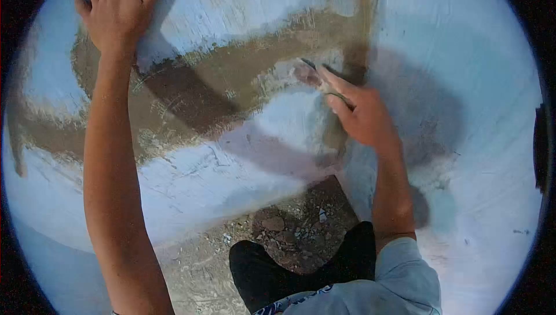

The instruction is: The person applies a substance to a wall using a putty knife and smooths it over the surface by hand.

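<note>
My left hand [120, 18] rests against the wall [191, 14] at the upper left, its fingers spread and partly cut off by the frame's top. In my right hand [368, 113] is a scraper [308, 73], its blade against the wall near the inner corner. My fingers and thumb close round its handle, which is mostly hidden. A wide brown bare strip [202, 86] runs across the wall, bordered by white, rough-edged coating. The blade lies at the strip's lower edge, among whitish residue.
A second wall [463, 43], pale blue, meets the first at the corner on the right. Below, the floor [208, 274] carries rubble and white flakes [322, 215]. My dark-trousered legs [260, 268] are at the wall's foot.
</note>
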Demonstrator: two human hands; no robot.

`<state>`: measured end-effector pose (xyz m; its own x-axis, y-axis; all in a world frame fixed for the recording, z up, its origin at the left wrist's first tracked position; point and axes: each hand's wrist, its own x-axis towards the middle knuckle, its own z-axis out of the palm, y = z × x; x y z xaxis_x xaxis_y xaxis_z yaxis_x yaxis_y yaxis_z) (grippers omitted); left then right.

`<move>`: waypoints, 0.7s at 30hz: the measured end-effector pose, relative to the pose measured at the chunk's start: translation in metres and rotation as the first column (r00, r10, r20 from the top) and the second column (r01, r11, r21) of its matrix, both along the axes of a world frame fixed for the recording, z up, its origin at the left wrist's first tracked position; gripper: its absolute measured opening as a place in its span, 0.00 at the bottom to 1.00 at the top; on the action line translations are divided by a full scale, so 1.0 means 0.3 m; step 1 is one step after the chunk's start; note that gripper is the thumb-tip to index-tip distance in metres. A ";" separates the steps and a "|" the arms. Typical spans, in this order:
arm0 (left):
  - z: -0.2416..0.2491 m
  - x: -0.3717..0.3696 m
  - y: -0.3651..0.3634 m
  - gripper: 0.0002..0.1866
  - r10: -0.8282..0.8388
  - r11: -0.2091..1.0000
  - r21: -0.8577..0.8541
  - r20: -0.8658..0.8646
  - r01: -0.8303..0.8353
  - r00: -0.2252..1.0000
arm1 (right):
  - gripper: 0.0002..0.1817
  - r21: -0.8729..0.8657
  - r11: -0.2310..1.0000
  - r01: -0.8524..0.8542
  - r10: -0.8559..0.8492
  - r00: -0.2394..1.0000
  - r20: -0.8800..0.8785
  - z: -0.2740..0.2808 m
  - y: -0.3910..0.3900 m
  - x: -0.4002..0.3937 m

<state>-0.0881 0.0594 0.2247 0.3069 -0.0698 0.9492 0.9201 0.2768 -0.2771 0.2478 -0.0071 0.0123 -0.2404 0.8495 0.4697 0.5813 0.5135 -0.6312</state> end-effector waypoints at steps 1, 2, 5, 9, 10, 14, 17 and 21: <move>-0.001 0.003 -0.005 0.31 0.031 0.999 -0.013 0.018 -0.031 0.999 | 0.25 0.077 0.997 -0.007 0.002 0.998 0.070 0.029 0.004 0.020; 0.000 0.013 -0.013 0.31 0.062 0.998 -0.027 0.035 -0.061 0.997 | 0.25 0.152 0.988 -0.018 -0.003 0.991 0.137 0.052 0.012 0.039; -0.011 0.038 -0.030 0.31 0.105 0.994 -0.047 0.060 -0.102 0.993 | 0.24 0.161 0.980 -0.118 0.087 0.978 0.190 0.104 0.082 0.036; 0.005 -0.013 0.004 0.31 0.032 0.999 0.012 -0.020 -0.032 0.999 | 0.25 0.264 0.915 -0.305 0.234 0.934 0.270 0.013 0.162 0.009; 0.002 -0.003 0.006 0.31 0.039 0.999 0.031 -0.014 -0.038 0.999 | 0.25 0.162 0.926 -0.341 0.305 0.928 0.215 0.009 0.142 -0.009; 0.006 -0.008 -0.001 0.31 -0.001 1.000 -0.011 0.007 0.001 1.000 | 0.26 0.023 0.914 -0.406 0.401 0.909 0.114 -0.151 0.071 -0.109; 0.002 -0.001 -0.007 0.32 0.000 1.000 -0.005 0.001 0.000 1.000 | 0.18 -0.094 0.948 -0.305 0.292 0.948 -0.125 -0.227 0.062 -0.147; 0.004 -0.004 -0.006 0.32 0.006 1.000 0.002 0.003 -0.006 1.000 | 0.13 -0.150 0.954 -0.260 0.110 0.768 -0.631 -0.267 0.052 -0.199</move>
<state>-0.0894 0.0577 0.2258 0.3049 -0.0697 0.9498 0.9191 0.2830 -0.2742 0.1881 0.0086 -0.0677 -0.1300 0.9149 0.3821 -0.0565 0.3779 -0.9241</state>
